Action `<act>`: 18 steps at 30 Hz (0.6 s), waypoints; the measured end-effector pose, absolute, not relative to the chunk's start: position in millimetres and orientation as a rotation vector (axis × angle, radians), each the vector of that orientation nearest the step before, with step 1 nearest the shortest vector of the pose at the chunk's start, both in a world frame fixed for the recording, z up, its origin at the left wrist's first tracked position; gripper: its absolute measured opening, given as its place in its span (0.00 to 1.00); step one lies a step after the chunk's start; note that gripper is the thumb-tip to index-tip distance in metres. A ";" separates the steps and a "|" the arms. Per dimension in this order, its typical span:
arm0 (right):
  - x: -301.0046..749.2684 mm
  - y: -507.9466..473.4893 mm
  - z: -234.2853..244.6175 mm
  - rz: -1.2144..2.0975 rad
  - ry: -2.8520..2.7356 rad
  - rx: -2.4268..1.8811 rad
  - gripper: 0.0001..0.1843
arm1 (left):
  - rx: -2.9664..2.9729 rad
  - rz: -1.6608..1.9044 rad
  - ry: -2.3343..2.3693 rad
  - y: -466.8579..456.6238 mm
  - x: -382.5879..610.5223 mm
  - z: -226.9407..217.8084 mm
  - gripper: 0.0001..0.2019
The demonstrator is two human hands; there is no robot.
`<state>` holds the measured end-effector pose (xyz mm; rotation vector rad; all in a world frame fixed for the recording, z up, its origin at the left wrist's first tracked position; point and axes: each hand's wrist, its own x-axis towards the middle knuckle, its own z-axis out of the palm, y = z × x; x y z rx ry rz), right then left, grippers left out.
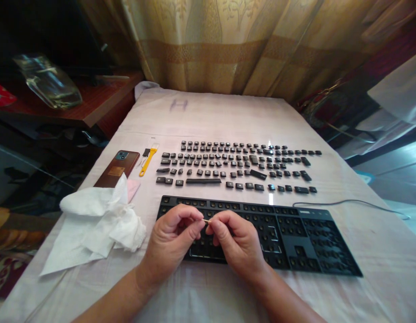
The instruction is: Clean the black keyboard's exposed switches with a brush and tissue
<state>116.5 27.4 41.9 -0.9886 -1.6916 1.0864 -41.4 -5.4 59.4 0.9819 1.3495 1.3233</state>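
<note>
My left hand [172, 240] and my right hand [234, 244] meet over the left half of a black keyboard base [295, 233] with its keycaps off. Both hands are closed in a pinch on a thin, pale stick [207, 221], a toothpick or small swab, held between their fingertips. The removed black keycaps [238, 168] lie in rows on the white cloth [228, 116] just beyond the keyboard, with the long space bar [203, 181] in the nearest row.
Crumpled white tissue [96, 220] lies left of the keyboard, partly over a brown phone [118, 168]. A yellow-handled brush [147, 160] lies beside the phone. The keyboard's cable [356, 202] runs off right. A wooden shelf [93, 105] and curtain [228, 45] stand behind.
</note>
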 end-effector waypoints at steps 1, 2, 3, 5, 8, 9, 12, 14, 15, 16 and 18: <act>116.3 27.4 41.5 1.123 -1.665 -0.993 0.14 | 0.982 1.299 1.357 -5.2 -42.1 60.0 0.12; 116.2 27.4 41.0 1.160 -1.639 -0.994 0.14 | 0.967 1.271 1.353 -4.7 -42.7 60.8 0.13; 116.0 27.4 40.5 1.191 -1.613 -0.993 0.14 | 0.944 1.242 1.337 -4.0 -43.2 61.6 0.14; 115.6 27.3 40.0 1.244 -1.575 -0.988 0.14 | 0.897 1.198 1.285 -2.4 -44.0 62.9 0.16; 114.5 26.5 40.6 1.301 -1.552 -0.982 0.15 | 0.867 1.196 1.202 -0.8 -44.9 62.9 0.19; 114.1 26.0 41.1 1.320 -1.549 -0.981 0.16 | 0.865 1.204 1.182 -0.8 -45.0 62.5 0.19; 113.0 24.2 41.7 1.373 -1.535 -0.978 0.18 | 0.850 1.215 1.145 -1.4 -44.7 60.9 0.18; 112.5 22.8 41.2 1.403 -1.520 -0.967 0.19 | 0.833 1.213 1.133 -1.8 -44.0 59.9 0.18; 112.2 22.1 40.6 1.418 -1.514 -0.958 0.20 | 0.827 1.215 1.129 -1.9 -43.5 59.3 0.18; 112.0 21.5 40.1 1.432 -1.510 -0.949 0.20 | 0.824 1.219 1.124 -2.0 -43.0 58.8 0.17; 111.4 20.5 39.2 1.457 -1.501 -0.940 0.21 | 0.823 1.225 1.112 -2.1 -42.1 57.5 0.16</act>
